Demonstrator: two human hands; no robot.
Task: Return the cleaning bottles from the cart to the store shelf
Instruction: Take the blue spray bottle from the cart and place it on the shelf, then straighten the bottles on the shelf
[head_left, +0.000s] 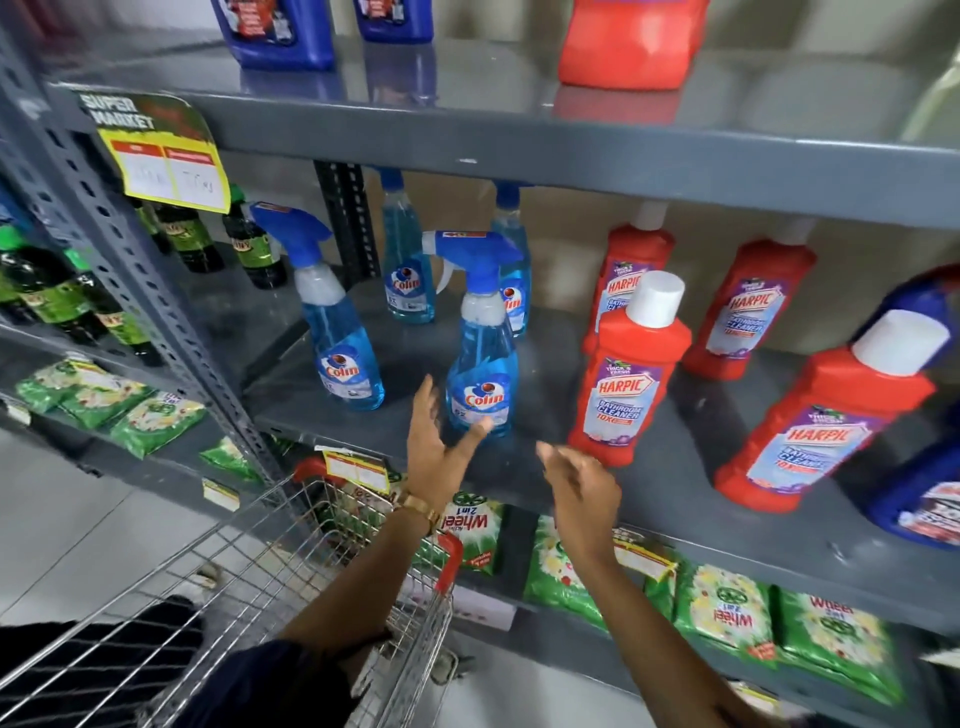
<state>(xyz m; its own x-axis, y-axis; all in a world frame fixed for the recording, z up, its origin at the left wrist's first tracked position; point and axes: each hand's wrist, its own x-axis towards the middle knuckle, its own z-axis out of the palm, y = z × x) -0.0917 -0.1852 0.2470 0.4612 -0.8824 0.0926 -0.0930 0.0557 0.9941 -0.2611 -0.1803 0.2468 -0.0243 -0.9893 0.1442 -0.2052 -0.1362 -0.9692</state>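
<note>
On the grey middle shelf (675, 499) stand several blue Colin spray bottles; the nearest one (480, 358) is upright near the front edge. To its right stand several red Harpic bottles, the closest (631, 374) beside it. My left hand (436, 447) is open, fingers spread, just in front of the near Colin bottle, its thumb tip at the bottle's base. My right hand (579, 483) is open and empty, low in front of the shelf, left of the red bottle. The wire cart (249, 587) is below on the left.
The top shelf carries blue jugs (280, 31) and a red jug (628, 41). Green detergent packets (727, 613) fill the shelf below. Dark green bottles (62, 296) stand on the left rack behind a slotted upright post (130, 249). A price tag (166, 156) hangs at upper left.
</note>
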